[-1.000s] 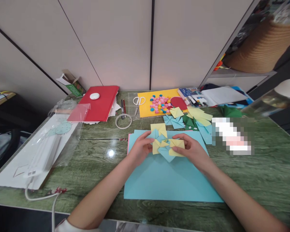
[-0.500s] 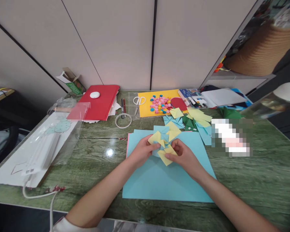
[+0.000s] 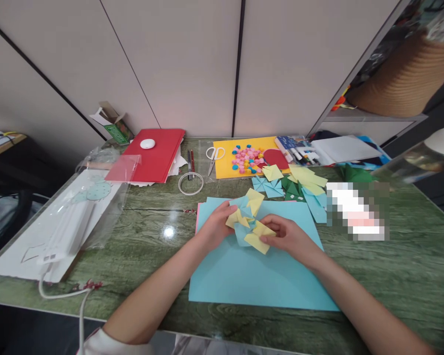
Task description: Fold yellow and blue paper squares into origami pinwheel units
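Note:
Between my hands is a folded origami piece (image 3: 246,221) with yellow and light blue paper flaps, raised over a stack of light blue sheets (image 3: 259,281). My left hand (image 3: 217,222) grips its left side, the thumb near a yellow flap. With thumb and fingers closed, my right hand (image 3: 284,235) pinches the lower right yellow flap. Behind the piece lie folded light blue papers (image 3: 268,186), a small yellow folded square (image 3: 272,172), dark green folded pieces (image 3: 293,188) and several yellow folded papers (image 3: 307,177).
At the back are white-handled scissors (image 3: 215,154), a yellow sheet (image 3: 224,165) under small colourful balls (image 3: 247,159), and a roll of tape (image 3: 191,183). A red folder (image 3: 155,153) and a white power strip (image 3: 68,227) are at left. A clear cup (image 3: 414,160) stands right.
The origami piece has turned and tilted slightly in my hands. My right hand has shifted a little to the right with its flap. The whole view has moved slightly.

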`<state>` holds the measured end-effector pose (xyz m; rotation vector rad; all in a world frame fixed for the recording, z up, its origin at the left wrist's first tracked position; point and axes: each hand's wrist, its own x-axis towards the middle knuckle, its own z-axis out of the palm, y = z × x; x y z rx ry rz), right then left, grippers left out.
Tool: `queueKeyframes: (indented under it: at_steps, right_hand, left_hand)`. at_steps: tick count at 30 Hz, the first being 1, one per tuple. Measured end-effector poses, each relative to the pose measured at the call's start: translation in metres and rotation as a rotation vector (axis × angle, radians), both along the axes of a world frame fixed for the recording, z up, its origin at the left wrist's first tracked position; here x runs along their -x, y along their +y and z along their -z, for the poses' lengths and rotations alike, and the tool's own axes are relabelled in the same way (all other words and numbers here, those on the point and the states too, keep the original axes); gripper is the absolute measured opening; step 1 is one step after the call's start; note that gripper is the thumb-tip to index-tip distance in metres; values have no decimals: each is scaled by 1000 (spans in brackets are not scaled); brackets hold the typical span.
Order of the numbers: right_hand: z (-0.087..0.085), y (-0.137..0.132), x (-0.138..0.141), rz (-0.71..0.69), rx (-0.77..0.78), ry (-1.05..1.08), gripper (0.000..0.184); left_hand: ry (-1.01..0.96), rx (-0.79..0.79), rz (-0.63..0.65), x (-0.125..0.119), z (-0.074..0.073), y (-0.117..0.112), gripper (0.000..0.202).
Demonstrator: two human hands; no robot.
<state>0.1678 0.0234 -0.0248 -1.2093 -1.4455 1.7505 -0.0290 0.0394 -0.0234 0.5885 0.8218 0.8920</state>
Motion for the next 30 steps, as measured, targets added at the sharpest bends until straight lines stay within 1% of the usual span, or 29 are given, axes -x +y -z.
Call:
queueKeyframes:
  at_steps: [3,5,7,10,12,14,17,20,22,24,26,28,30]
  right_hand:
    - [-1,2,-5,-75,-11,-58,20]
    - [0,3,-9,-114,17,-92,24]
    - [2,4,-11,-115,67,-94,30]
    - [2,6,-11,-67,112,-70,36]
    - [0,6,-11,-16,107,-66,37]
    - [-3,6,-10,57,72,-74,38]
    - [-4,6,-9,168,-17,-99,37]
    - [-2,5,-7,194,-88,-133,34]
    - [1,3,-5,195,-130,-167,33]
    - [3,2,-4,200,-160,-184,33]
    - [4,1,-3,201,-163,-167,34]
    - [5,1,-3,202,-145,-128,35]
    - [4,1,-4,210,-118,-81,36]
  left_hand:
    - [41,-19,-11,3,2,4,36]
    - [76,-47,-31,5,5,6,38]
    - [154,-89,-39,7,7,8,40]
    - [298,-197,-17,9,7,9,41]
    - [339,-258,19,11,7,10,39]
    - [387,-296,45,12,7,11,38]
    - [571,-375,48,12,8,11,33]
    - [737,-451,51,11,10,9,27]
    - [786,-481,45,10,11,9,25]
    - [785,-487,30,9,13,8,25]
    - [725,-451,2,8,14,8,30]
    - [593,-368,-34,7,14,8,39]
    - [410,-250,-51,7,12,8,41]
